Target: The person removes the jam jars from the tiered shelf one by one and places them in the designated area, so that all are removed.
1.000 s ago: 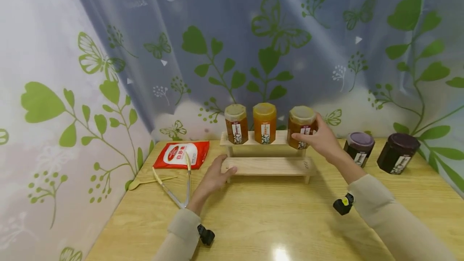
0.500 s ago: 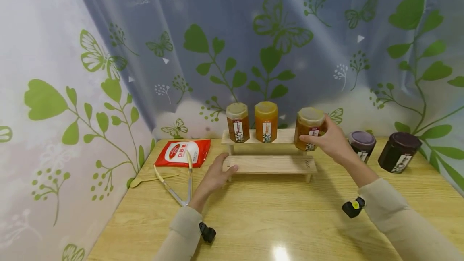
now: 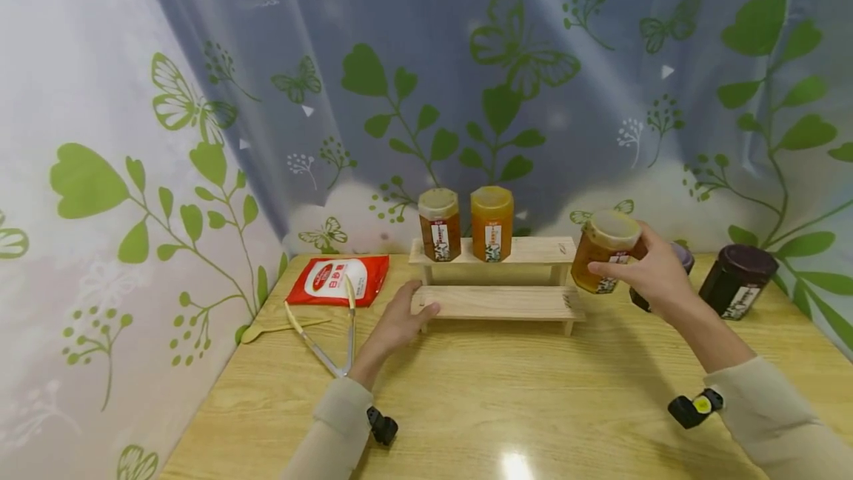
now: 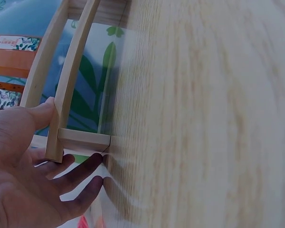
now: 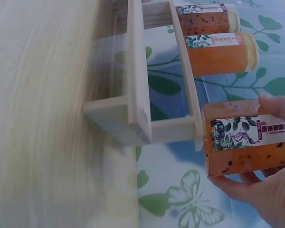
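Observation:
My right hand [image 3: 649, 272] grips a hexagonal jar [image 3: 603, 250] of amber jam with dark specks, held just off the right end of a two-step wooden rack [image 3: 500, 304]. In the right wrist view, its thumb lies on one side of the jar [image 5: 247, 137] and the fingers on the other. My left hand [image 3: 400, 321] holds the rack's left end, thumb over the lower step's end and other fingers around it. On the top step stand an amber jar [image 3: 440, 232] and an orange jar [image 3: 492, 232], side by side.
Two dark purple jars stand at the right: one jar [image 3: 681, 258] is partly hidden behind my right hand, the other jar [image 3: 738, 284] is farther right. Left of the rack lie a red-and-white bag [image 3: 336, 281], open tongs [image 3: 329, 358] and a wooden spoon [image 3: 280, 330]. A patterned curtain hangs behind.
My right hand has lifted the amber jar off the top step's right end and carried it rightward, now slightly tilted. My left hand stays on the rack.

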The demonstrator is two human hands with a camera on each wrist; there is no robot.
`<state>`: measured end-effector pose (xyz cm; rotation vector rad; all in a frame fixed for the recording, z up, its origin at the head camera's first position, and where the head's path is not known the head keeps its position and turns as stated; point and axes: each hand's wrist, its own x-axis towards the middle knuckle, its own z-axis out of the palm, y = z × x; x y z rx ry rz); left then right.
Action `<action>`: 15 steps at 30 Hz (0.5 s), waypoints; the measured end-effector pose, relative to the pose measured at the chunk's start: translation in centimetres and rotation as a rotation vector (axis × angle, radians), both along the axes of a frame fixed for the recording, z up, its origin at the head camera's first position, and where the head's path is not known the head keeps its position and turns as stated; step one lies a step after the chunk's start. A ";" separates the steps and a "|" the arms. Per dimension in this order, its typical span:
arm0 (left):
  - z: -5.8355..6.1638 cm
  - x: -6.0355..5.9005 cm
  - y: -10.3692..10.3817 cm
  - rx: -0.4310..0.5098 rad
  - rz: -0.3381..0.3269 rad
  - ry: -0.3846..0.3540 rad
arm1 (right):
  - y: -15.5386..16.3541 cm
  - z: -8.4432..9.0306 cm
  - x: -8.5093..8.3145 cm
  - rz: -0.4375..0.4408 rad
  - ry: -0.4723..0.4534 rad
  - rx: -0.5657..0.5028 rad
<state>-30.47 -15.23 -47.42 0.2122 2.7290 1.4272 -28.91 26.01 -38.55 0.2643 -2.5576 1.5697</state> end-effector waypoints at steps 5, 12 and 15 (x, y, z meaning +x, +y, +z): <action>0.1 -0.1 -0.2 -0.004 0.001 0.015 | 1.6 -0.9 0.9 -0.028 -0.007 0.087; 0.1 -0.1 -0.1 0.000 -0.005 0.003 | 3.8 -2.8 2.5 -0.044 -0.110 0.105; 0.0 0.0 0.1 0.005 -0.006 0.000 | 5.0 -3.6 3.3 -0.053 -0.128 0.109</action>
